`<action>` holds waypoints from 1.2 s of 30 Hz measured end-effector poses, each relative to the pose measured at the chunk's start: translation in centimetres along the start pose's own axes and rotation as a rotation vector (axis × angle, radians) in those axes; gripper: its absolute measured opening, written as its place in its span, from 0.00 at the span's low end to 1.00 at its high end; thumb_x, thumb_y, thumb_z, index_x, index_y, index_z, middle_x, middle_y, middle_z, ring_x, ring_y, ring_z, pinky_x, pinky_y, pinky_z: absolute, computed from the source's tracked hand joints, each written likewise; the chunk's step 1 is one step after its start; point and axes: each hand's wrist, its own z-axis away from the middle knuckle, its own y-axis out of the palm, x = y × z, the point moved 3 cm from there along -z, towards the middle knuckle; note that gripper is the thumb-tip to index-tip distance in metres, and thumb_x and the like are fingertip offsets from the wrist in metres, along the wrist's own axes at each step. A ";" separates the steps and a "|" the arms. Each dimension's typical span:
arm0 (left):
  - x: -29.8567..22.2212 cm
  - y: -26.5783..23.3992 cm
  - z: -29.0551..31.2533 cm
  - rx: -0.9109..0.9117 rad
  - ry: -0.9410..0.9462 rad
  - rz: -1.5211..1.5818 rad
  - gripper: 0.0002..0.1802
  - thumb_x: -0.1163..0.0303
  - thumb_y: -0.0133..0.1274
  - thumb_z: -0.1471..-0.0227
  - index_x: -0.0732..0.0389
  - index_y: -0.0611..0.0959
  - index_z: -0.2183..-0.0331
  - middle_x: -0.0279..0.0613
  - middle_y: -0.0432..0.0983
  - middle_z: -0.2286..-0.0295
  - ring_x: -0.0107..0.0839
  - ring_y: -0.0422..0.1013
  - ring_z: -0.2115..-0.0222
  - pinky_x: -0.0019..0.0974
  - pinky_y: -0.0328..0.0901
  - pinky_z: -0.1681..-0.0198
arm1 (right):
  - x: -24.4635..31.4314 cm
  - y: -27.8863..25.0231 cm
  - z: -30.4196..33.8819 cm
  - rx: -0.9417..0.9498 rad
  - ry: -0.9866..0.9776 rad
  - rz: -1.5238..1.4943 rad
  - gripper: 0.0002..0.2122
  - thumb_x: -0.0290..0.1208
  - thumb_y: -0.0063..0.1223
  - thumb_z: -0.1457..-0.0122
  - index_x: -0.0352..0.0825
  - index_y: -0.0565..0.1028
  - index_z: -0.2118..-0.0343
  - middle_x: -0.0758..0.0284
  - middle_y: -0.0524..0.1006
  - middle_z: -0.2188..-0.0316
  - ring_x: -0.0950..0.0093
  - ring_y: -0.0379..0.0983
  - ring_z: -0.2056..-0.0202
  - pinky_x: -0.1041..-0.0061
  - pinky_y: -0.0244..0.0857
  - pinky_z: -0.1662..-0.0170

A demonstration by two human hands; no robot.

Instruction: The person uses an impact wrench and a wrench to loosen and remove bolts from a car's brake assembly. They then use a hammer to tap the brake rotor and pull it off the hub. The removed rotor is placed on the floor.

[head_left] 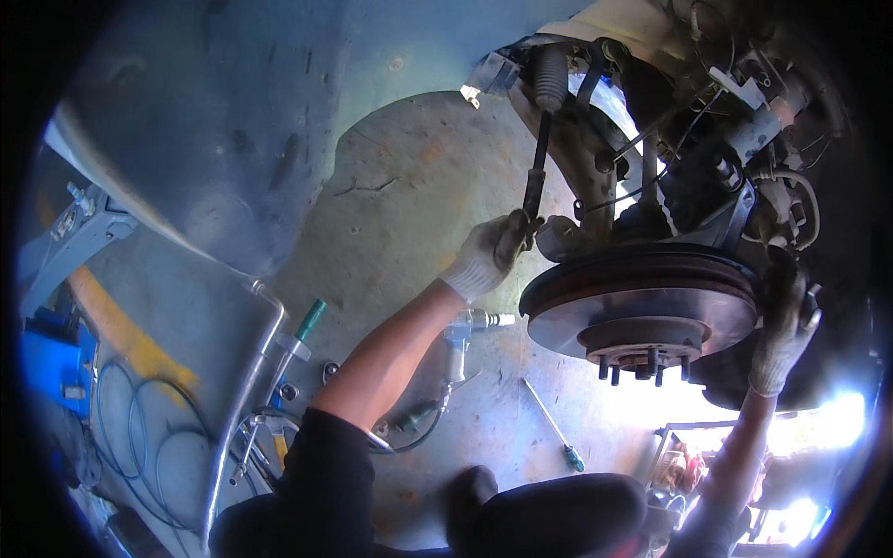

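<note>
The rod [540, 144] hangs left of the disc [642, 316], its long axis running from the boot [551, 79] at the far end toward the near side, leaning slightly left. The left hand [491, 251] is closed around its near end; the right hand [786, 316] is at the disc's right edge, well apart from the left (whether it grips anything, I cannot tell). The glove hides the rod's tip, and shadow blurs the parts behind the disc. Both hands are gloved. About five studs [686, 365] point down from the one disc. On the floor lie one air wrench [456, 358] and, to its right, one screwdriver [564, 443].
</note>
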 end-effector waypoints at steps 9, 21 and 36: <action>0.8 0.6 0.6 -0.064 0.382 -0.180 0.16 0.67 0.53 0.38 0.65 0.79 0.52 0.54 0.75 0.61 0.52 0.74 0.63 0.47 0.69 0.56 | 7.7 -1.6 -7.8 0.097 0.402 -0.630 0.20 0.41 0.46 0.33 0.25 0.81 0.63 0.57 0.81 0.69 0.66 0.79 0.69 0.69 0.70 0.65; -5.8 -0.7 2.7 -0.299 0.326 -0.038 0.39 0.45 0.52 0.36 0.69 0.69 0.39 0.58 0.76 0.48 0.42 0.78 0.51 0.43 0.73 0.48 | 8.5 -2.8 -10.1 0.179 -0.007 -0.525 0.40 0.71 0.56 0.46 0.27 0.81 0.59 0.59 0.81 0.65 0.64 0.80 0.66 0.69 0.72 0.63; -12.3 4.2 4.2 -0.576 0.641 -0.142 0.35 0.48 0.46 0.32 0.73 0.71 0.42 0.60 0.77 0.52 0.45 0.77 0.53 0.42 0.71 0.47 | 6.6 8.0 19.0 0.025 1.418 -1.793 0.18 0.33 0.47 0.27 0.30 0.66 0.39 0.60 0.75 0.48 0.71 0.73 0.47 0.72 0.69 0.43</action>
